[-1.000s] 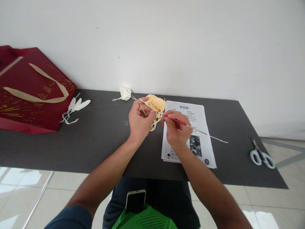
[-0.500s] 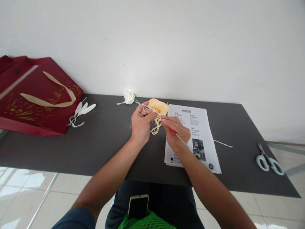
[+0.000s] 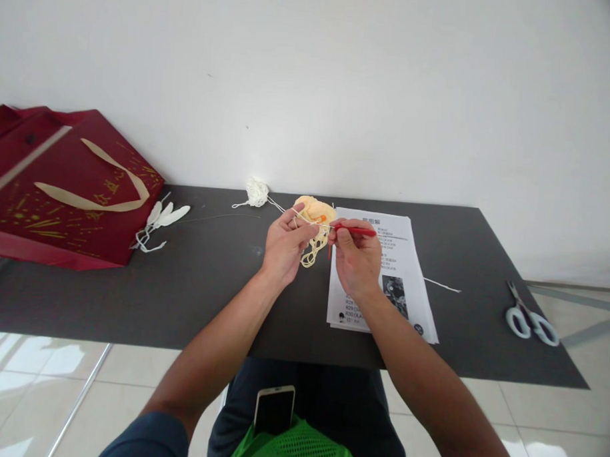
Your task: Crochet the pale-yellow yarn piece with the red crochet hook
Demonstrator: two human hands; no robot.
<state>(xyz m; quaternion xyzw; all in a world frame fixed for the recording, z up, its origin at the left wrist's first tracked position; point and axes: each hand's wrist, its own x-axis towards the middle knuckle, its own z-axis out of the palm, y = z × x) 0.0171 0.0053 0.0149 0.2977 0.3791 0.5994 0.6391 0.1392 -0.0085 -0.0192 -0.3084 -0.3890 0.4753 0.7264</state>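
Note:
My right hand (image 3: 356,263) grips the red handle of a crochet hook (image 3: 359,231), its metal shaft pointing left. Facing it, my left hand (image 3: 283,249) is closed on white yarn (image 3: 276,204), with the strand running over the fingers. Whatever small stitches lie at the hook's tip are too fine to make out. The strand leads back to a white yarn ball (image 3: 257,193). Just behind the hands lies a pale yellow yarn skein (image 3: 313,208) with loose loops hanging forward. A small orange piece shows near it.
Printed pattern sheets (image 3: 408,259) lie partly under my right hand. Scissors (image 3: 529,317) rest at the right. White crocheted pieces (image 3: 166,214) with yarn tails lie by a red paper bag (image 3: 91,194) at the left. A wall stands behind the table (image 3: 207,298). A phone (image 3: 274,411) is at my lap.
The crochet hook has swung from slanting down to the right to lying nearly level, its red handle now above my right hand. My left hand stays close to its place.

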